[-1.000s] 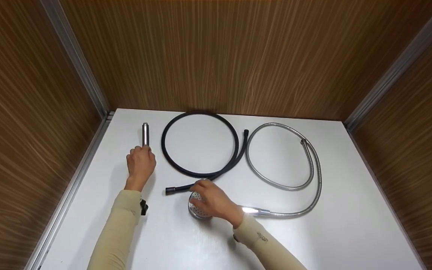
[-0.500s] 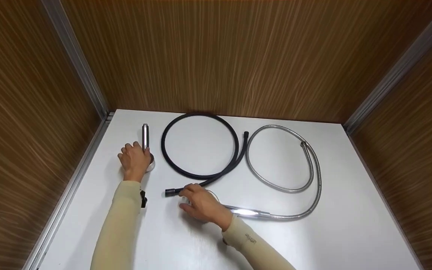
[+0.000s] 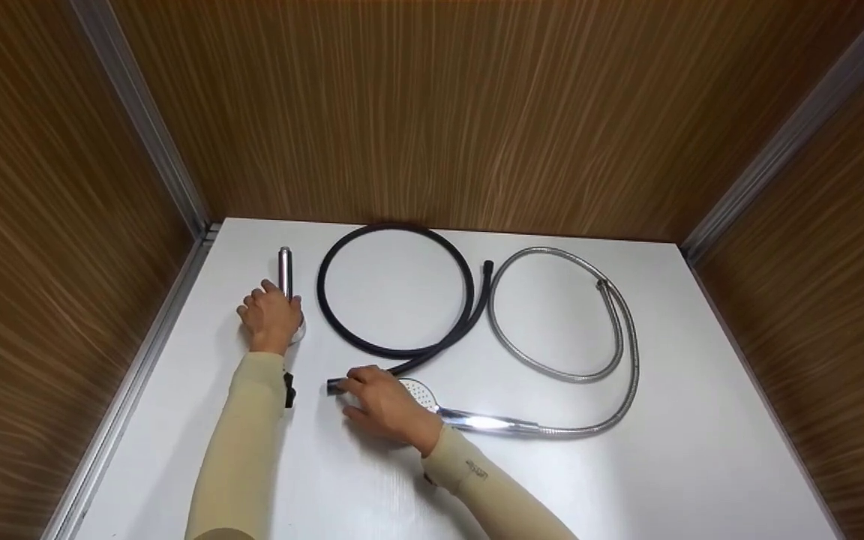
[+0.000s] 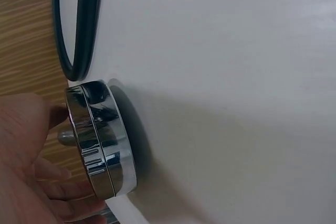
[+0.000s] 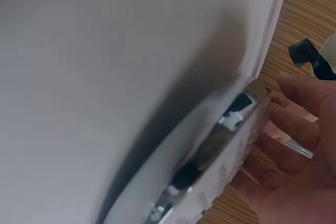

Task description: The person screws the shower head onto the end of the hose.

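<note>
At the left, a chrome shower head (image 4: pixel 100 137) lies face down, its handle (image 3: pixel 285 270) pointing to the back. My left hand (image 3: pixel 270 319) is over its head with loosely spread fingers; whether they touch the rim is hard to tell. A second chrome shower head (image 3: pixel 418 393), nozzles up, lies near the front middle, joined to a silver metal hose (image 3: pixel 634 352). Over this head's left part is my right hand (image 3: pixel 387 405), fingers relaxed and holding nothing. Its fingertips are near the end of a black hose (image 3: pixel 319 277), partly hiding it.
A white tabletop (image 3: pixel 627 495) bears everything. Wood-grain panels (image 3: pixel 432 112) rise at the back and both sides, with metal rails (image 3: pixel 154 120) at the corners. The black hose lies in a loop at the middle back, beside the silver hose's loop.
My right hand has slid left, uncovering part of the nozzle face. My left hand has shifted slightly left off the handle's line, and its fingers have spread. The hoses have stayed put.
</note>
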A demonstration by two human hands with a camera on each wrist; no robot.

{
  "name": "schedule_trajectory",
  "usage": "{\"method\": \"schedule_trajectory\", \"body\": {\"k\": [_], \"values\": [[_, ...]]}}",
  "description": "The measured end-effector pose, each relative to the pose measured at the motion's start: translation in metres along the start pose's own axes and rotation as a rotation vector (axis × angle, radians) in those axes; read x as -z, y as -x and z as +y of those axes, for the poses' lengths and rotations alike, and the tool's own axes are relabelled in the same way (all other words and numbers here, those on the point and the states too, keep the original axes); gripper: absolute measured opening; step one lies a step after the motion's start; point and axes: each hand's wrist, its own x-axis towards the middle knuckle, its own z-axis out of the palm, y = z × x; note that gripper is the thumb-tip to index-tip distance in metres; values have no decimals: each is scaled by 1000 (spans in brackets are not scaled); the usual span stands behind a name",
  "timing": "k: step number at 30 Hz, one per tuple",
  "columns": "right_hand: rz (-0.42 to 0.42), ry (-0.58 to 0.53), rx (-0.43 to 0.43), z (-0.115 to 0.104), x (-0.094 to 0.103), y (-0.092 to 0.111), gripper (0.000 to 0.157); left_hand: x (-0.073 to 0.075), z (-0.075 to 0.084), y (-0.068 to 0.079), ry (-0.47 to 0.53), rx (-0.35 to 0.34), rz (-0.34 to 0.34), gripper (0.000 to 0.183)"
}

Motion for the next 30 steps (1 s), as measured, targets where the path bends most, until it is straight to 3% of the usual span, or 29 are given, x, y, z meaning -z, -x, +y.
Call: {"method": "schedule_trajectory", "body": {"k": [12,21,30], "values": [[-45,20,-29,-6,-13,-17,36,-3,-3,-5,-15,17,3,70],[-45,101,-46,-6,-19,-29,30,-6,-5,-11,9,59,-44,58],[-37,124,-69,-3,-23,-33,29,-10,2,-16,25,29,-50,42]]}}
